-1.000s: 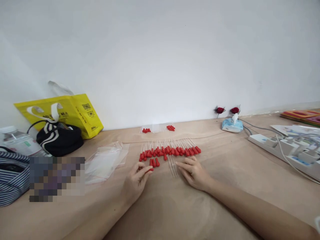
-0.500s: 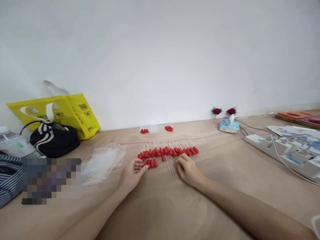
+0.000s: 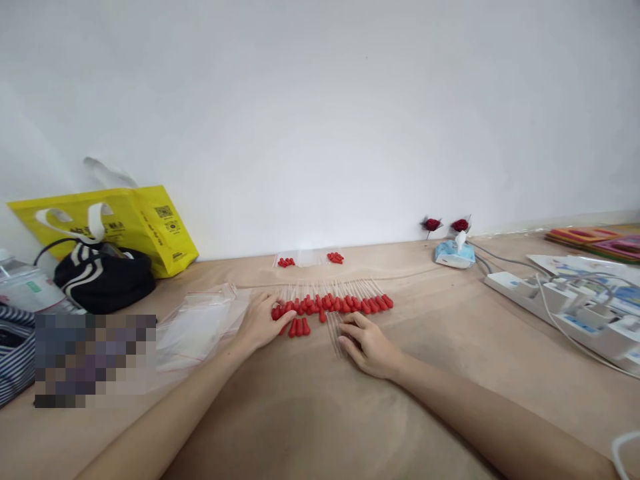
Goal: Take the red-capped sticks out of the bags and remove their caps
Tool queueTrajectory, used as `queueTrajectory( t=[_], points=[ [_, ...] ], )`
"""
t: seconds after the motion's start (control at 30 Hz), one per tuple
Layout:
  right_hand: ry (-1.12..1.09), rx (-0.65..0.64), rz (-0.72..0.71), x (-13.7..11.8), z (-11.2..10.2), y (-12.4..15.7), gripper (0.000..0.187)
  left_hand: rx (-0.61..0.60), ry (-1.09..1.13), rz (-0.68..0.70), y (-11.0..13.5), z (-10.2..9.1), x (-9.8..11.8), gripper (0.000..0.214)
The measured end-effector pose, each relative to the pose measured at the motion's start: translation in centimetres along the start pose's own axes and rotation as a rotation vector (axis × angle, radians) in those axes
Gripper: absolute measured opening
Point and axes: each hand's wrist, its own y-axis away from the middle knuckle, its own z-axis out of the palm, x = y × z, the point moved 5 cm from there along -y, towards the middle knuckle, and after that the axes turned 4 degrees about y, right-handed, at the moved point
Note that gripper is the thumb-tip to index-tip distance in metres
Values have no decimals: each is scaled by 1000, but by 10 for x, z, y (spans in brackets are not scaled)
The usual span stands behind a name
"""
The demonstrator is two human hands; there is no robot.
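A row of droppers with red rubber bulbs point(image 3: 345, 303) lies across the cloth, their thin clear tubes pointing toward the wall. In front of the row sit several loose red bulbs point(image 3: 300, 327). My left hand point(image 3: 260, 321) is at the row's left end, thumb stretched out beside the bulbs and fingers partly hidden behind them; it looks open. Beside the loose bulbs lie several bare clear tubes point(image 3: 334, 335). My right hand point(image 3: 369, 345) rests at their right side, thumb and forefinger apart, with nothing visible gripped.
Clear zip bags point(image 3: 200, 327) lie left of my left hand. Near the wall, a clear bag holds more red bulbs point(image 3: 335, 258). A yellow bag point(image 3: 170, 230) and a black pouch point(image 3: 107, 280) stand left. Right are a tissue pack point(image 3: 454, 253) and a power strip point(image 3: 565, 307) with cables.
My left hand has moved forward from the loose bulbs to the left end of the dropper row. My right hand has shifted slightly left over the tubes, its fingers loosening apart.
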Motion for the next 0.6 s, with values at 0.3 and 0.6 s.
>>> queueTrajectory(
  t=[0.3, 0.6],
  points=[
    [-23, 84, -22, 2, -3, 2, 16, 39, 20, 34, -5, 12, -3, 17],
    [68, 182, -26, 4, -7, 5, 20, 409, 187, 3, 27, -18, -5, 21]
  ],
)
